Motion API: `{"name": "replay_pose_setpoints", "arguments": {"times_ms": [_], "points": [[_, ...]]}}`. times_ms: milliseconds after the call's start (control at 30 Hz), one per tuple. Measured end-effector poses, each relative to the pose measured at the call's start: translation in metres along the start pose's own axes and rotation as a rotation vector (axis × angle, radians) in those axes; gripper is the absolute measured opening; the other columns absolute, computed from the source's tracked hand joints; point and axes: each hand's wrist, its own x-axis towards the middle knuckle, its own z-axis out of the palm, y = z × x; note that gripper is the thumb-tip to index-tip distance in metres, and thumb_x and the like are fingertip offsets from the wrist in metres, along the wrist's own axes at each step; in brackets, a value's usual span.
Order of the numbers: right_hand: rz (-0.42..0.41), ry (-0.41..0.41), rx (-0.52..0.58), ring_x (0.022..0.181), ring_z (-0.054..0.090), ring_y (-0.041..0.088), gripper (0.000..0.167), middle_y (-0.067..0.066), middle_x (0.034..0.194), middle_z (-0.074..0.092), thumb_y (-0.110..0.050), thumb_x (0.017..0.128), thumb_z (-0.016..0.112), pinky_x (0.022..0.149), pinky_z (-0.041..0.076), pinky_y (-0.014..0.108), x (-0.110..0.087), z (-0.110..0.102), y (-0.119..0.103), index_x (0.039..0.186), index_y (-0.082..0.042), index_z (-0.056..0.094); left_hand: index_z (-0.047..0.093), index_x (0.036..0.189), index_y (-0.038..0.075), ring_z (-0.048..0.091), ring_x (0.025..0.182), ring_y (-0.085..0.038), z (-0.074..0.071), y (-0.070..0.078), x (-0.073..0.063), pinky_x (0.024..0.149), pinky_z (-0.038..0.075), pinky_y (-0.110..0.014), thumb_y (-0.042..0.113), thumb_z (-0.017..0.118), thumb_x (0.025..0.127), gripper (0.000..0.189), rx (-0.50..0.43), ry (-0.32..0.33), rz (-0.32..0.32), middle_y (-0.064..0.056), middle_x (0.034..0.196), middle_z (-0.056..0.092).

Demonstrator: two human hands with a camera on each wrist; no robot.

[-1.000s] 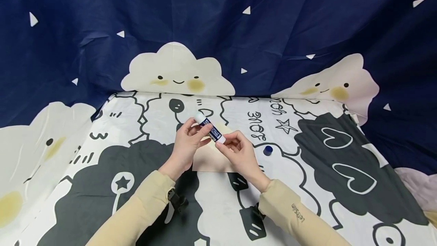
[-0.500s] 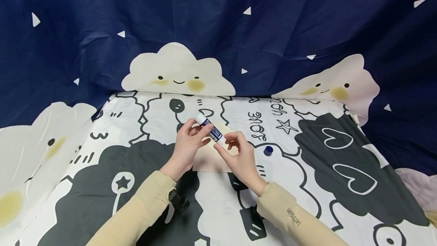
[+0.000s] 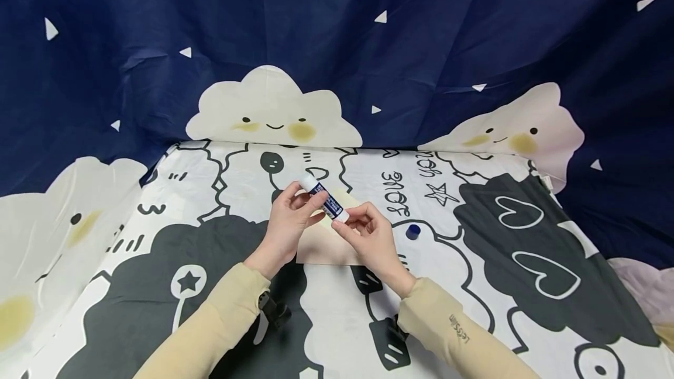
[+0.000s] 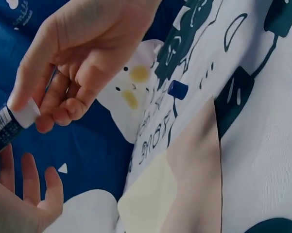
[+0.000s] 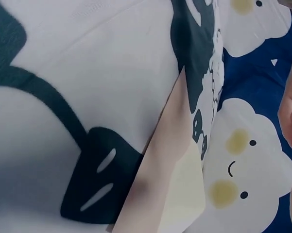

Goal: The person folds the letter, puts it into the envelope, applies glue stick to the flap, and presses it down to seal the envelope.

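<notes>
A glue stick [image 3: 327, 203] with a dark blue label is held at a slant by the left hand [image 3: 284, 224], its uncapped end up and to the left. The right hand [image 3: 376, 241] pinches the white base at the lower end between thumb and fingers; the left wrist view shows this white base [image 4: 28, 114] too. Below the hands lies a pinkish-beige envelope [image 3: 323, 247], its pale yellow flap [image 4: 148, 194] spread open toward the far side. A blue cap [image 3: 413, 231] sits to the right of the right hand.
A white cloth [image 3: 337, 320] printed with black-and-white cartoon shapes covers the work surface. Behind it hangs a dark blue curtain [image 3: 337, 22] with clouds and small triangles. Each wrist carries a small black strap-on device [image 3: 275, 309].
Half a second ago the right hand's grip on the base loosened and its wrist turned slightly; now it has turned back and grips again. The left hand, envelope and cap have stayed put.
</notes>
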Motion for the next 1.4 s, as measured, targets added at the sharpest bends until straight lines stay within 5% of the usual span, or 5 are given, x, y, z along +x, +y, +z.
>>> {"name": "replay_pose_setpoints", "arguments": {"times_ms": [267, 367, 900, 1167, 1400], "points": [[-0.512, 0.175, -0.453, 0.072, 0.056, 0.016, 0.026, 0.014, 0.085, 0.066, 0.001, 0.072, 0.080, 0.066, 0.047, 0.020, -0.002, 0.008, 0.014, 0.089, 0.000, 0.060, 0.059, 0.100, 0.011, 0.066, 0.084, -0.010, 0.003, -0.001, -0.001, 0.095, 0.050, -0.052, 0.015, 0.070, 0.088, 0.017, 0.026, 0.059, -0.008, 0.005, 0.082, 0.066], [-0.590, 0.204, -0.493, 0.072, 0.058, 0.020, 0.027, 0.014, 0.087, 0.067, 0.002, 0.071, 0.081, 0.067, 0.048, 0.023, -0.002, 0.009, 0.017, 0.089, 0.001, 0.060, 0.058, 0.099, 0.012, 0.066, 0.084, -0.010, 0.002, -0.002, -0.001, 0.094, 0.051, -0.051, 0.015, 0.070, 0.088, 0.016, 0.021, 0.053, -0.001, 0.005, 0.082, 0.066], [-0.411, 0.134, -0.357, 0.074, 0.055, 0.007, 0.028, 0.011, 0.087, 0.065, -0.001, 0.074, 0.080, 0.066, 0.050, 0.024, -0.007, 0.007, 0.010, 0.092, -0.001, 0.059, 0.057, 0.106, 0.010, 0.068, 0.089, -0.011, 0.000, 0.000, -0.004, 0.090, 0.054, -0.043, 0.012, 0.066, 0.091, 0.018, -0.003, -0.031, 0.018, 0.003, 0.087, 0.068], [-0.183, 0.059, -0.233, 0.068, 0.055, 0.000, 0.022, 0.014, 0.079, 0.061, 0.004, 0.078, 0.074, 0.062, 0.047, 0.017, -0.005, 0.005, 0.008, 0.093, 0.005, 0.059, 0.056, 0.109, 0.009, 0.068, 0.088, -0.010, -0.003, -0.001, -0.004, 0.093, 0.053, -0.045, 0.012, 0.065, 0.092, 0.019, 0.008, -0.058, 0.007, 0.004, 0.089, 0.066], [-0.001, -0.027, -0.049, 0.066, 0.061, 0.000, 0.015, -0.013, 0.073, 0.067, 0.006, 0.083, 0.067, 0.061, 0.049, 0.015, -0.001, 0.003, 0.005, 0.092, 0.010, 0.056, 0.055, 0.111, 0.009, 0.064, 0.090, -0.008, -0.005, 0.000, -0.004, 0.094, 0.053, -0.044, 0.010, 0.062, 0.093, 0.020, -0.002, -0.119, 0.014, 0.004, 0.089, 0.063]]}}
